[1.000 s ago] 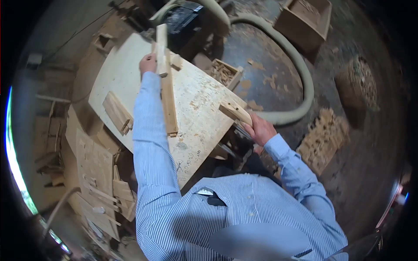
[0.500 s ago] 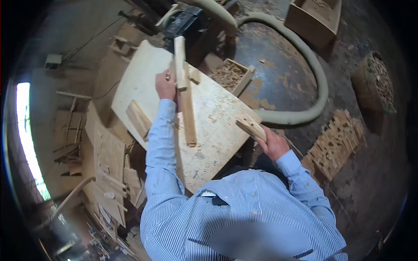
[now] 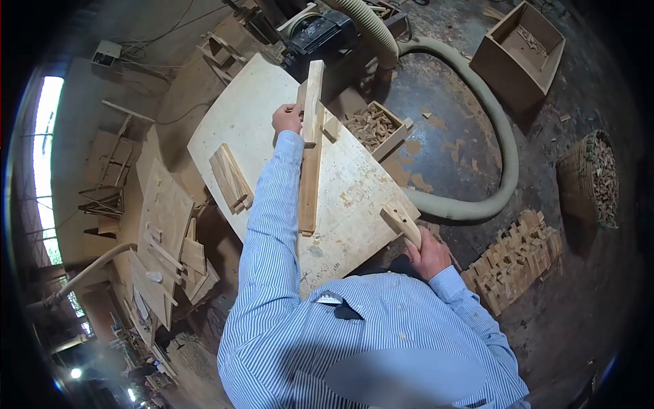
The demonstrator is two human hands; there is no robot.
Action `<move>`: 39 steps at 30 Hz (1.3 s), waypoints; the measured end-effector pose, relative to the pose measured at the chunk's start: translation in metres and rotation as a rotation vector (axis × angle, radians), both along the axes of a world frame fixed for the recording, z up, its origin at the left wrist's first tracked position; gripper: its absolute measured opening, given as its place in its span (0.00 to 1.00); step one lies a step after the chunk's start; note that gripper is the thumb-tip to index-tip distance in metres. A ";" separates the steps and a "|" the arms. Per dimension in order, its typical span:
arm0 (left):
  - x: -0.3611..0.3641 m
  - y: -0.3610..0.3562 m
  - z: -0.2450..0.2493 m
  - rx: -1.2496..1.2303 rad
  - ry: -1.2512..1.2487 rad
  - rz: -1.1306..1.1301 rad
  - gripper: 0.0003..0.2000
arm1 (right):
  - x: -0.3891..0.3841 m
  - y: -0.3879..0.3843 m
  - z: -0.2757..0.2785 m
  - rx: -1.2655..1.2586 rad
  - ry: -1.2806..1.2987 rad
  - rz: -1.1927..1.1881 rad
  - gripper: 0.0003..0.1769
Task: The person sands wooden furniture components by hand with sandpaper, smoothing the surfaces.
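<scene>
My left hand (image 3: 287,120) is on the pale worktable (image 3: 347,198), its fingers curled at the near end of a short wooden piece (image 3: 302,94). That piece lies against an upright wooden fence (image 3: 314,102), which hides part of it. A long wooden strip (image 3: 310,194) runs from the fence towards me, and a small block (image 3: 330,129) sits at the fence's right side. My right hand (image 3: 430,253) is closed around one end of a wooden part with dark holes (image 3: 400,223), held by the table's right corner.
Several wooden pieces (image 3: 230,177) lie at the table's left. A machine (image 3: 317,34) stands at the far end, with a thick hose (image 3: 507,136) curving over the floor. Around are a box of offcuts (image 3: 392,146), a large box (image 3: 511,68), a full basket (image 3: 579,170) and stacked blocks (image 3: 514,259).
The view has shifted, so the table and both hands appear slightly further right. My left hand stays beside the fence, and my right hand still grips the holed wooden part.
</scene>
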State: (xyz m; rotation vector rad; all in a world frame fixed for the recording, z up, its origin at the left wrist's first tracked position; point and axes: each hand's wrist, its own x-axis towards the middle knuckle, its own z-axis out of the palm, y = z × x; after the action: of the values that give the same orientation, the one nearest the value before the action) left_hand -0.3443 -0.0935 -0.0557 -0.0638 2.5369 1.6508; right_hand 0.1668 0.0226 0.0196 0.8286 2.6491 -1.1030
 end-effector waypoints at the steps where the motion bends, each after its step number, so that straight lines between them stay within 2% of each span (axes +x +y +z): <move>1: -0.002 0.005 0.001 0.036 -0.006 0.018 0.08 | 0.000 0.000 -0.002 -0.007 -0.031 0.002 0.26; 14: -0.015 0.011 -0.008 0.141 0.043 0.045 0.06 | 0.002 -0.001 -0.026 -0.016 -0.033 0.023 0.30; 20: -0.003 0.012 0.019 0.092 0.080 0.058 0.07 | 0.001 -0.006 -0.029 0.000 0.035 -0.006 0.27; 28: -0.002 0.009 0.023 0.095 0.176 0.065 0.04 | 0.008 -0.004 -0.067 0.069 0.070 0.007 0.27; 30: -0.001 0.011 0.024 0.019 0.194 0.094 0.04 | 0.010 -0.005 -0.073 0.103 0.147 0.006 0.26; 32: -0.011 0.012 0.013 0.058 0.188 0.100 0.05 | 0.007 -0.007 -0.070 0.112 0.145 0.002 0.25; 39: -0.010 0.016 0.012 -0.205 0.288 0.132 0.07 | 0.010 -0.006 -0.069 0.089 0.142 -0.003 0.23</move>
State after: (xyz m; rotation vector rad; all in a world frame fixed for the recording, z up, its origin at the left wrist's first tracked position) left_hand -0.3546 -0.0779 -0.0442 -0.0112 2.9726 1.5346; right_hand 0.1773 0.0168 -0.0492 0.7986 2.8329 -1.0903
